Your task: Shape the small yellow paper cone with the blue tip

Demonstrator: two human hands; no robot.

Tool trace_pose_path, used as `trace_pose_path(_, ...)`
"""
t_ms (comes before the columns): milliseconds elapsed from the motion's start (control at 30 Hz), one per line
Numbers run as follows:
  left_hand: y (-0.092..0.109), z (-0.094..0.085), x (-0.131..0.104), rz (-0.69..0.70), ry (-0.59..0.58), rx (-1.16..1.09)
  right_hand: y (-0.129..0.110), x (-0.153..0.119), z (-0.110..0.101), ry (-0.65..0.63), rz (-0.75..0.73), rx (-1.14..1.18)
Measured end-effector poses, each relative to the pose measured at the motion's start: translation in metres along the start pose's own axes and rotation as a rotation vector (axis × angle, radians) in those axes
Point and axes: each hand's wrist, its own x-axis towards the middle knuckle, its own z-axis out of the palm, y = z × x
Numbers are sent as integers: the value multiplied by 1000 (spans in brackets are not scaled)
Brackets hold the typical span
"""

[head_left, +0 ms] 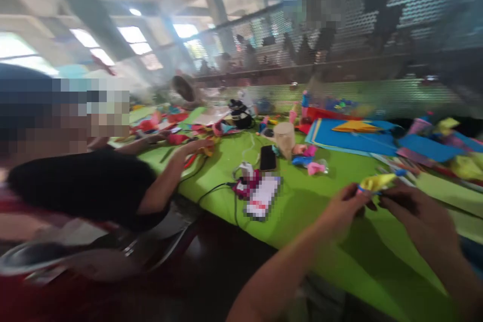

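1. Green-covered table [302, 211] runs from near right to far left in a large hall with roof beams and a mesh wall behind; the frame is motion-blurred.
2. Left hand [341, 206] and right hand [418, 214] meet at near right, just above the table. Both pinch a small yellow paper piece [377, 182] with a bit of blue at its left end. Grip is narrow, fingertips closed on it; finer finger placement cannot be told through the blur.
3. Yellow paper piece looks already folded or crumpled into a pointed shape. Judgement: shaping is partly done and the piece is not yet set down; how much is left cannot be told.
4. Centre of table: black phone [267, 157], tan cup [285, 138], pink scraps, a cable running off the near edge.
5. Far right: stack of blue paper sheets [350, 141] with a yellow sheet on top.
6. Left: a seated person in a black top [86, 186] reaches one arm onto the table among red and pink scraps.
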Motion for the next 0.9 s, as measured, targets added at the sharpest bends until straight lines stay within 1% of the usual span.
trace_pose_path(67,2,-1,0,-8,-39,-56,4,-2,3,-18,-8,114)
trace_pose_path(133,2,-3,1,-17,-60,-100,4,-3,5,-25,-33,175)
trace_pose_path(233,2,-4,-1,-28,-70,-115,1,-5,6,-29,-75,196)
trace_pose_path(433,5,-1,-4,-49,-37,-106,-8,-7,5,-22,-138,215)
trace_pose_path(633,6,-2,-3,-50,-45,-103,-5,-7,5,-34,-129,211)
trace_pose_path(767,5,-3,-4,-10,-58,-89,-2,-7,6,-53,-108,254)
trace_pose_path(900,5,-4,-4,-4,-59,-95,-3,-8,7,-57,-90,300)
